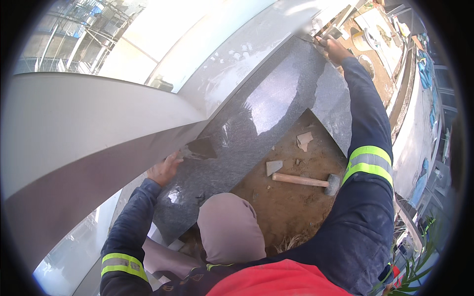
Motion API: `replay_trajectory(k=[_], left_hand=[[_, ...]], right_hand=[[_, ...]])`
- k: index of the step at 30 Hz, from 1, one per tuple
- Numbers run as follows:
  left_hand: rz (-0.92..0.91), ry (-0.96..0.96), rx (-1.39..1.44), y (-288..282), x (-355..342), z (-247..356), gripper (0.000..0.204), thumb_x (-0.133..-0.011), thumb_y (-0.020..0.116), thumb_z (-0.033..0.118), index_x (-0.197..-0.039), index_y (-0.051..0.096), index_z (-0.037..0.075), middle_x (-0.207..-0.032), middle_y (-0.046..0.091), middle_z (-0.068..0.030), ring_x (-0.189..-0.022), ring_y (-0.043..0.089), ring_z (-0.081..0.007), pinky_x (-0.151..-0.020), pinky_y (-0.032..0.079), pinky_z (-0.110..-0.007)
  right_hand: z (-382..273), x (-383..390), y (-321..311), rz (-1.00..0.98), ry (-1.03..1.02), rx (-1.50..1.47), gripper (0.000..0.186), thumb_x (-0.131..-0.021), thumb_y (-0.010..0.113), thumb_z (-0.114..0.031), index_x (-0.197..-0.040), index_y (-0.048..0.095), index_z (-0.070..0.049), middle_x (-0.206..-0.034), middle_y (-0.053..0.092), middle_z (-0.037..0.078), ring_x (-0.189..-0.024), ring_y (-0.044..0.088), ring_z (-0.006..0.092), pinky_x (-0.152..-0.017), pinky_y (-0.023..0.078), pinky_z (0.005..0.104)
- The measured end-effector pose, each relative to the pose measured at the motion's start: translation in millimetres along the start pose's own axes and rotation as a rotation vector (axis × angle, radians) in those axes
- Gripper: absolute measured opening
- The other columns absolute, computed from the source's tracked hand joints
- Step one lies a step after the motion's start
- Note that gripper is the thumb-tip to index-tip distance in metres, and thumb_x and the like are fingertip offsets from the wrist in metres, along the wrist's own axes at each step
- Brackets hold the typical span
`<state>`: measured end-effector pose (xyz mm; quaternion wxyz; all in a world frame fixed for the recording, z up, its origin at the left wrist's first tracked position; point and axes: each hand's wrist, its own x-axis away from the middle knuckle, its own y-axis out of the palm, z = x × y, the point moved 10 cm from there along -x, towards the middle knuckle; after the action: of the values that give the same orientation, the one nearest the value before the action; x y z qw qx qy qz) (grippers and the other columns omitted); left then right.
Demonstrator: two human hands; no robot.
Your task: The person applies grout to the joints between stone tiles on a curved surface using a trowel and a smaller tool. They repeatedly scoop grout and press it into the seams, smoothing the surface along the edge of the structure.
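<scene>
our speckled grey stone slab [234,135] stretches between bare left hand [164,169] and bare right hand [337,50]; we cannot tell either grip.

**Loose mallet and fragments on exposed soil**

Soil patch [289,212]: wooden-handled mallet [303,181] lying flat, dark head nearest the right edge. Pale fragment [305,141] noted near the upper corner; grey fragment [274,167] toward the left edge, just beside the handle's end. Elsewhere: metal scaffolding [81,42] in the background, blue sheeting [423,74], green long-leaved plant [417,269].
</scene>
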<state>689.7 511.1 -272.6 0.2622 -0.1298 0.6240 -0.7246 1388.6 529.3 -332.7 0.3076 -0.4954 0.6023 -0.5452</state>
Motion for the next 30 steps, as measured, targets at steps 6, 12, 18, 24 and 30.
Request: replay_trajectory(k=[6, 12, 18, 24, 30], left_hand=[[0.004, -0.002, -0.02, -10.8, -14.3, 5.9, 0.043, -0.085, 0.079, 0.032, -0.126, 0.07, 0.02, -0.116, 0.07, -0.0116, -0.105, 0.067, -0.035, -0.087, 0.053, -0.048], [0.03, 0.029, -0.024, -12.0, -15.3, 8.2, 0.047, -0.082, 0.079, 0.031, -0.127, 0.069, 0.02, -0.116, 0.069, -0.0103, -0.103, 0.067, -0.034, -0.085, 0.053, -0.047], [0.024, 0.056, -0.033, -15.0, -12.2, 9.6, 0.056, -0.079, 0.079, 0.028, -0.132, 0.065, 0.016, -0.113, 0.067, -0.0117, -0.101, 0.065, -0.0347, -0.085, 0.05, -0.049], [0.043, 0.058, -0.016, -18.3, -14.7, 11.2, 0.055, -0.081, 0.078, 0.028, -0.133, 0.065, 0.018, -0.112, 0.067, -0.0099, -0.103, 0.065, -0.033, -0.087, 0.05, -0.048], [0.054, 0.091, -0.018, -20.4, -20.8, 17.7, 0.054, -0.081, 0.077, 0.027, -0.132, 0.065, 0.014, -0.106, 0.065, -0.0112, -0.099, 0.063, -0.0331, -0.089, 0.049, -0.048]], right_hand=[[5.5, 27.2, -19.8, -0.152, 0.061, 0.077, 0.046, -0.098, 0.059, -0.003, -0.143, 0.059, -0.014, -0.122, 0.059, 0.019, -0.118, 0.06, 0.0401, -0.096, 0.05, 0.0479], [-19.5, 64.4, -37.5, 0.261, 0.161, 0.017, 0.043, -0.1, 0.059, -0.027, -0.142, 0.062, -0.017, -0.118, 0.065, 0.023, -0.112, 0.065, 0.0406, -0.097, 0.051, 0.0471], [-87.1, 56.0, -17.8, 0.391, 0.343, -0.193, 0.043, -0.093, 0.051, -0.027, -0.123, 0.072, -0.004, -0.119, 0.068, 0.03, -0.115, 0.064, 0.0449, -0.102, 0.05, 0.0474], [-112.8, 39.7, -0.1, 0.305, 0.609, -0.312, 0.041, -0.091, 0.054, -0.023, -0.121, 0.072, -0.002, -0.127, 0.065, 0.03, -0.118, 0.063, 0.0453, -0.102, 0.05, 0.0465], [-146.3, 42.2, 12.4, 0.223, 0.666, -0.306, 0.042, -0.092, 0.059, -0.024, -0.128, 0.069, -0.004, -0.136, 0.059, 0.031, -0.124, 0.061, 0.0418, -0.103, 0.05, 0.047]])
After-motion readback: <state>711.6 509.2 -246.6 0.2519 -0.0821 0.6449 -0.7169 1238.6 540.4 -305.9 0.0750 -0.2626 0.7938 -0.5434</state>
